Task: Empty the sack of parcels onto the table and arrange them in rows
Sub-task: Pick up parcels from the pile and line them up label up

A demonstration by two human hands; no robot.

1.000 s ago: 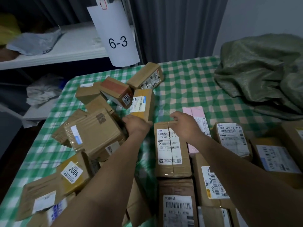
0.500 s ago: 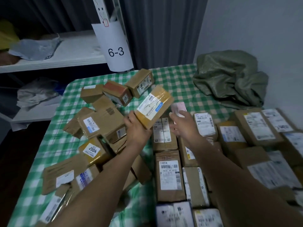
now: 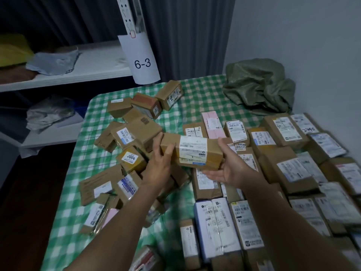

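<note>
Box (image 3: pixel 195 153) is lying crosswise, my left hand (image 3: pixel 160 165) gripping one end, right hand (image 3: pixel 228 171) cupping the other, rows (image 3: pixel 283 171) sitting rightward.

light: dim, cool, even | shadows: soft | blur: slight at right edge | edges: wide-angle bowing

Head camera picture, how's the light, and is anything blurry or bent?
Head view: dim, flat room light. Head view: the 6-3 sign and the held parcel are fairly sharp. Head view: the parcels at the right edge smear. Head view: the shelf post leans, which is wide-angle distortion.
</note>
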